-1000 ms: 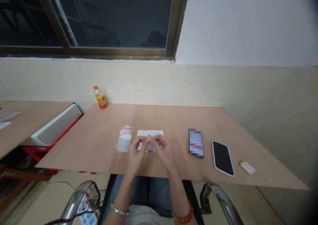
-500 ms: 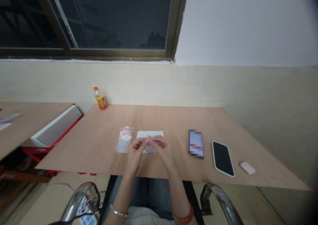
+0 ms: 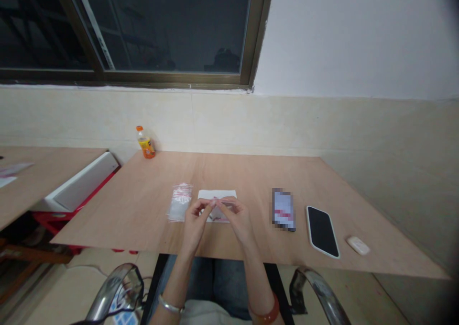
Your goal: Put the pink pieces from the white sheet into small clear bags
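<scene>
My left hand (image 3: 195,218) and my right hand (image 3: 239,220) meet above a white sheet of paper (image 3: 217,193), fingers pinched together. Between them they grip the top edge of a small clear zip-lock bag (image 3: 219,213). Thumbs press side by side along its pinkish strip. Some small pink or dark bits show low on the bag; whether they lie inside or behind it I cannot tell. Just left of my left hand lies a stack of clear zip-lock bags (image 3: 180,203) with reddish seal lines.
Right of my hands lie a blurred-out phone (image 3: 283,210), a dark-screened phone or tablet (image 3: 322,231) in a white case, and a small white case (image 3: 357,245). An orange drink bottle (image 3: 146,144) stands at the back left by the wall. Chrome chair arms flank my lap.
My fingers keep their pinch on the bag's top edge, with only a slight shift. The view has tilted a little; nothing else on the table has moved.
</scene>
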Available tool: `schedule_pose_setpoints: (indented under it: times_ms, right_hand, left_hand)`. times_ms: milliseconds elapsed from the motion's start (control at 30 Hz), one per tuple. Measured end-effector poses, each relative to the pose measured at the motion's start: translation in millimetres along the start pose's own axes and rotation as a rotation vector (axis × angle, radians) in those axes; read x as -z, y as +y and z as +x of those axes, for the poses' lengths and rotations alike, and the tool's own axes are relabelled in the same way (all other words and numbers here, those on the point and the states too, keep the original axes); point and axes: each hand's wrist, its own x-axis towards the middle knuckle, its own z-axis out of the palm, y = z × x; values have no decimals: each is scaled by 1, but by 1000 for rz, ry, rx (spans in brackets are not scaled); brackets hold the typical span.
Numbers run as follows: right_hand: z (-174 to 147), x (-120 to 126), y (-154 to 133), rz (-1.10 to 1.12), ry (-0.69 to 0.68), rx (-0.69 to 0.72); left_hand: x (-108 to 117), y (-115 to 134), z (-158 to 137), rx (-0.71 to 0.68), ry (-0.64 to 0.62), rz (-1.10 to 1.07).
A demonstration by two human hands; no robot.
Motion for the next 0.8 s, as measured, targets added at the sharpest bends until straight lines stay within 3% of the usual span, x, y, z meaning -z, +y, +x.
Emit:
schedule_pose_setpoints:
  times_ms: [233, 600, 800]
  right_hand:
    - [0, 1, -1, 54, -32, -91]
    - [2, 5, 4, -77, 22, 55]
    - [3, 8, 7, -123, 35, 35]
  left_hand:
    - [0, -1, 0, -5, -27, -5]
    - [-9, -2, -2, -106, 41, 123]
    - [-10, -2, -3, -156, 70, 200]
